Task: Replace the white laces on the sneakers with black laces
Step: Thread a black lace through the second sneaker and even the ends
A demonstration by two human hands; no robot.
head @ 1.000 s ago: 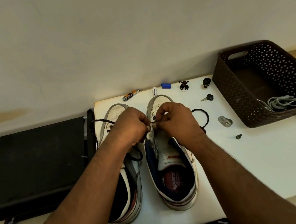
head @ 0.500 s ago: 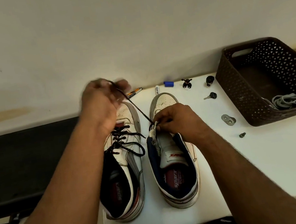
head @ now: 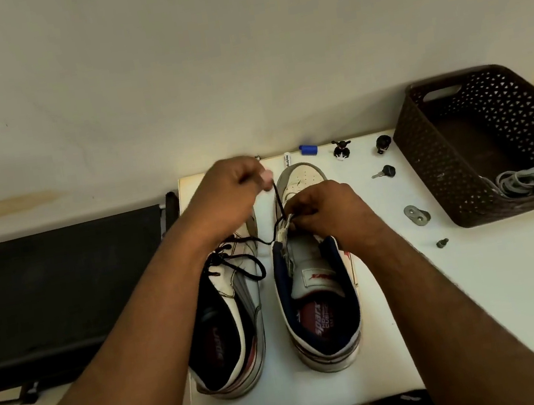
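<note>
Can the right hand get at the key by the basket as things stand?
Probably not right away: the right hand is pinching the right sneaker at its eyelets. The key lies unobstructed beside it.

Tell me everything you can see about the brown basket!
The basket is dark brown, looks like plastic, and is rectangular, with small cut-out holes all over its walls and a handle slot at its far end. It stands upright at the table's right edge, far from both hands. Inside, a loose bundle of pale laces lies in its near corner. Nothing else touches it.
</note>
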